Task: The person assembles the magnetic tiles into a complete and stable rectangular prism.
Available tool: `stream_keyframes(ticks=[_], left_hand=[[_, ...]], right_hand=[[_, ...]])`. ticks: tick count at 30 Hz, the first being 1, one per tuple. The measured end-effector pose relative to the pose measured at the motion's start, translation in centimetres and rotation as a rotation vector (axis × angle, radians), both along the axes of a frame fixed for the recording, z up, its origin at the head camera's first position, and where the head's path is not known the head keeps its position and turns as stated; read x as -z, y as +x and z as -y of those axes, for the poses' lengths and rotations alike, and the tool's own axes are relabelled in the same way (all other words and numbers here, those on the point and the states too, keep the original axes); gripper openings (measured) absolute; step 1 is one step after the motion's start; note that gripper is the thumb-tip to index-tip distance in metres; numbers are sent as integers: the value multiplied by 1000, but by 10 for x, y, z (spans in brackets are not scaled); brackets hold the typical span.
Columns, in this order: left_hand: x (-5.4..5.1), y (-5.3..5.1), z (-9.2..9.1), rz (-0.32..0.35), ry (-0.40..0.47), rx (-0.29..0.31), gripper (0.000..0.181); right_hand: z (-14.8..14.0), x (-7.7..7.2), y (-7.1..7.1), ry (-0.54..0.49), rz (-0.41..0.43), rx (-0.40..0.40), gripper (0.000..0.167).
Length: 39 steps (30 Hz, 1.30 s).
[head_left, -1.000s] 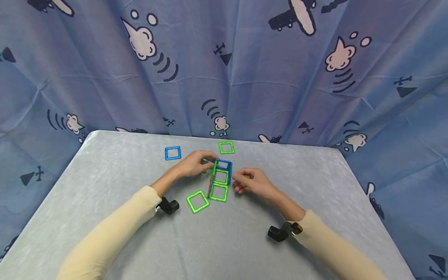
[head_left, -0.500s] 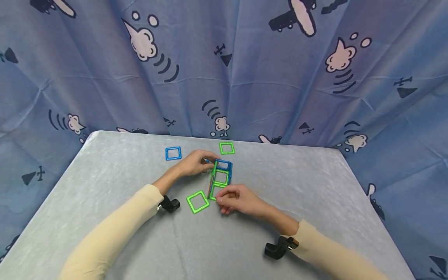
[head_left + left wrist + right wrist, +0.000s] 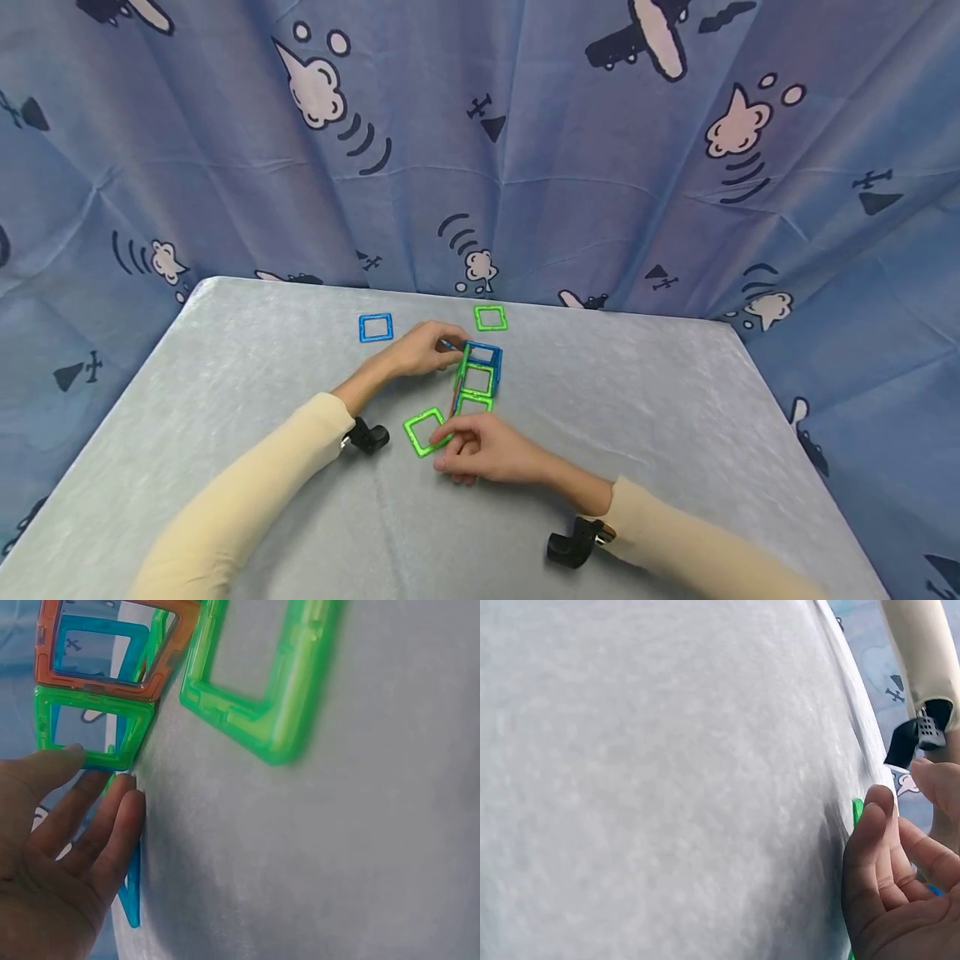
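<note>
In the head view, a long frame structure (image 3: 463, 367) of green, blue and orange magnetic tiles stands mid-table. My left hand (image 3: 422, 348) grips its far left corner. The left wrist view shows the left thumb on a green tile (image 3: 94, 698) below an orange one (image 3: 45, 645), fingers behind. A blue piece (image 3: 133, 892) lies beyond those fingers. My right hand (image 3: 495, 450) hovers at the structure's near end, its forefinger over the right edge of a loose green square (image 3: 413, 437). In the right wrist view, the right hand (image 3: 889, 892) has loosely bent fingers that partly hide a green edge.
A loose blue square (image 3: 376, 338) lies behind the left hand, and another green square (image 3: 491, 327) near the back edge of the grey-covered table (image 3: 637, 400). A blue patterned curtain (image 3: 420, 125) hangs behind the table.
My right hand has moved from the structure's right side, past its near end, leftward to the loose green square. The left hand keeps its grip on the structure, which stays in place.
</note>
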State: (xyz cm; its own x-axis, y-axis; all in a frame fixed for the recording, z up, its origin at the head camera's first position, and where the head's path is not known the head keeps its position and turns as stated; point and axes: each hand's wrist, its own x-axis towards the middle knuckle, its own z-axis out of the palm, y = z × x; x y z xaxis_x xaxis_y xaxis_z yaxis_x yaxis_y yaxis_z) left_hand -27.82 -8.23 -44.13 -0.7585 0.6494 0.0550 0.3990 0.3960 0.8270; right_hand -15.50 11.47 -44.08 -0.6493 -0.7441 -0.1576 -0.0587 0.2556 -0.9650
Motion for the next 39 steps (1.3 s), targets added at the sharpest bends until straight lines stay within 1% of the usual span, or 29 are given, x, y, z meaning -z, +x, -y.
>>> stream_keyframes(ticks=[9, 16, 20, 21, 26, 31, 36, 39], left_hand=[[-1, -1, 0, -3, 13, 0, 27], [-1, -3, 0, -33, 19, -10, 26], [-2, -5, 0, -17, 16, -18, 25], [-2, -6, -1, -4, 12, -23, 26], [-2, -7, 0, 18, -5, -32, 27], [-3, -7, 0, 14, -5, -29, 27], [-3, -7, -1, 6, -3, -24, 25], [-3, -7, -1, 6, -3, -21, 26]], right_hand=[[5, 1, 5, 29, -12, 27, 28], [10, 4, 6, 51, -46, 30, 27], [12, 1, 6, 74, -79, 48, 26], [13, 0, 6, 85, -89, 56, 26], [16, -1, 4, 161, -148, 69, 25], [18, 2, 3, 201, -199, 79, 20], [20, 5, 3, 208, -248, 116, 12], [22, 7, 4, 220, -274, 136, 11]])
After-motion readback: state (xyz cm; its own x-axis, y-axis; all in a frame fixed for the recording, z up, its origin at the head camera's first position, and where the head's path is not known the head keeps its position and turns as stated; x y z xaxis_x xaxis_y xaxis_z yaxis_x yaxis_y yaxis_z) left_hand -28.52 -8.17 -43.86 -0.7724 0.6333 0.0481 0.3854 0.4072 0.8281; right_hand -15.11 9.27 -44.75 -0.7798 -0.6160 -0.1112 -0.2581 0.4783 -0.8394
